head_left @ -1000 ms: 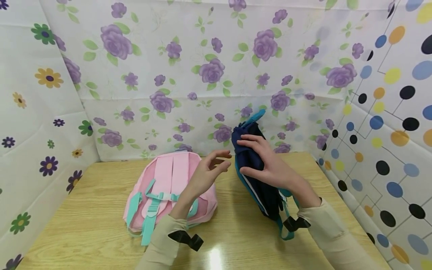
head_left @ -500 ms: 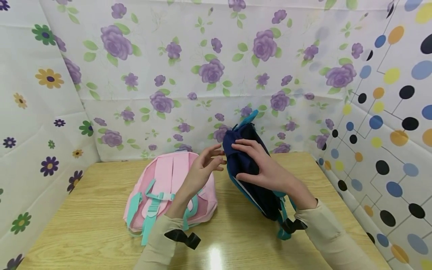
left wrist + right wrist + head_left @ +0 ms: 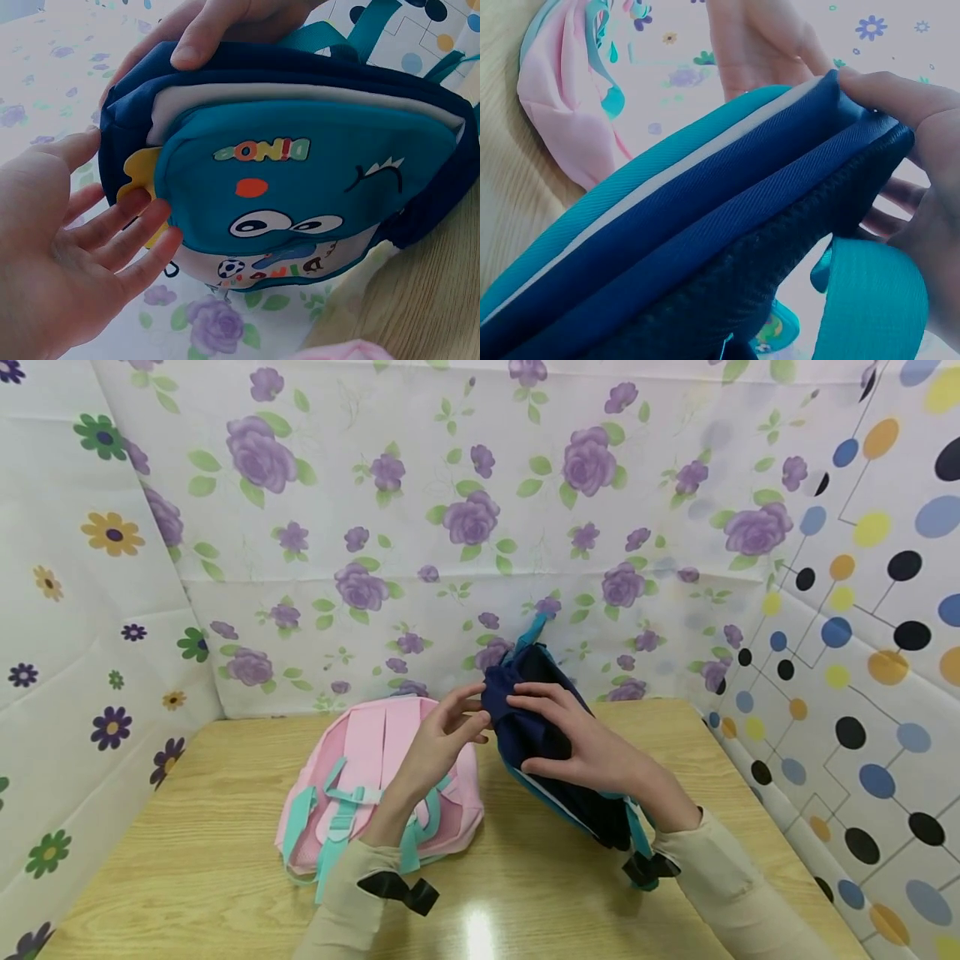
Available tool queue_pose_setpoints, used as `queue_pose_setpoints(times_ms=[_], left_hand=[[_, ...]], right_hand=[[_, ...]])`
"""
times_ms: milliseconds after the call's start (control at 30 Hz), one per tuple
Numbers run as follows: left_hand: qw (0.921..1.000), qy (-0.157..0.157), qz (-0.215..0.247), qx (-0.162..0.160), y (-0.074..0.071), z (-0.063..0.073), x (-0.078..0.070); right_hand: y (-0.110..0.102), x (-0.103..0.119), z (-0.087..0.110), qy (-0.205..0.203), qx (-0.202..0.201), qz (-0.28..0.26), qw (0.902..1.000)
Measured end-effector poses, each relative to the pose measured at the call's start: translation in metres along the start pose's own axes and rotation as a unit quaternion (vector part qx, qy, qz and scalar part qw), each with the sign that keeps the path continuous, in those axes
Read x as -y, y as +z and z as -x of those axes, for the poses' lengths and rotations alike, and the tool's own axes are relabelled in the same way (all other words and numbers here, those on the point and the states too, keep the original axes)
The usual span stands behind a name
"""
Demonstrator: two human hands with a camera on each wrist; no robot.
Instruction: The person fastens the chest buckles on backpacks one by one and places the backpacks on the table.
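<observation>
A small navy and teal backpack (image 3: 527,727) stands tilted on the table, leaning to the left. My right hand (image 3: 592,747) grips its upper side, the thumb on one face and the fingers reaching to the other, as the right wrist view shows. At the top left end my left hand (image 3: 435,743) has its fingers fairly straight. In the left wrist view its fingertips touch the yellow trim (image 3: 142,176) beside the teal front pocket (image 3: 300,165), which bears a cartoon face. A teal strap (image 3: 870,300) hangs below my right hand.
A pink backpack (image 3: 360,718) with mint straps lies on the wooden table (image 3: 187,860), left of the navy one and partly behind my left forearm. Floral cloth (image 3: 420,527) covers the back wall; a dotted sheet (image 3: 862,693) hangs at the right.
The navy backpack has tilted and shifted left, its top loop coming lower, with my right hand moving along. My left hand has moved slightly left and now meets the backpack's end.
</observation>
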State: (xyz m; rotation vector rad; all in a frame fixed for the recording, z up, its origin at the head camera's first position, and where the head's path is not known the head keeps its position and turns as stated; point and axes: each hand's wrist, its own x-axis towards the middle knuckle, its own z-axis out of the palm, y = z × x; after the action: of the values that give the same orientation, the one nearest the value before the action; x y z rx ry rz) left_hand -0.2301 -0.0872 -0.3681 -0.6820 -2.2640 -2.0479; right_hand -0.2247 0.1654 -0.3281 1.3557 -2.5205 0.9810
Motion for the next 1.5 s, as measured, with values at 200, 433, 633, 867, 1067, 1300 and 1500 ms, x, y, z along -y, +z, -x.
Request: queue_pose_setpoints(times_ms=[200, 433, 633, 867, 1067, 1300, 1500], left_hand=[[0.9997, -0.014, -0.013, -0.016, -0.006, 0.003, 0.008], [0.9988, -0.042, -0.015, -0.02, -0.01, 0.009, 0.017], [0.9974, -0.061, -0.036, -0.01, -0.013, 0.016, 0.026], [0.9934, -0.088, -0.07, 0.024, -0.016, 0.022, 0.038], [0.9885, -0.105, -0.096, 0.051, -0.016, 0.027, 0.043], [0.9817, -0.117, -0.136, 0.064, -0.015, 0.029, 0.049], [0.9745, -0.127, -0.172, 0.068, -0.011, 0.031, 0.047]], right_hand=[[0.0, -0.004, 0.005, -0.003, 0.005, -0.006, 1.0], [0.003, -0.015, 0.017, 0.018, 0.009, -0.017, 0.9997], [0.002, -0.024, 0.032, 0.032, -0.003, -0.026, 0.9992], [-0.001, -0.04, 0.049, 0.046, -0.014, -0.02, 0.9986], [0.0, -0.058, 0.063, 0.069, -0.016, -0.025, 0.9972], [0.0, -0.076, 0.082, 0.081, -0.016, -0.002, 0.9966], [0.001, -0.087, 0.094, 0.085, -0.014, -0.001, 0.9963]])
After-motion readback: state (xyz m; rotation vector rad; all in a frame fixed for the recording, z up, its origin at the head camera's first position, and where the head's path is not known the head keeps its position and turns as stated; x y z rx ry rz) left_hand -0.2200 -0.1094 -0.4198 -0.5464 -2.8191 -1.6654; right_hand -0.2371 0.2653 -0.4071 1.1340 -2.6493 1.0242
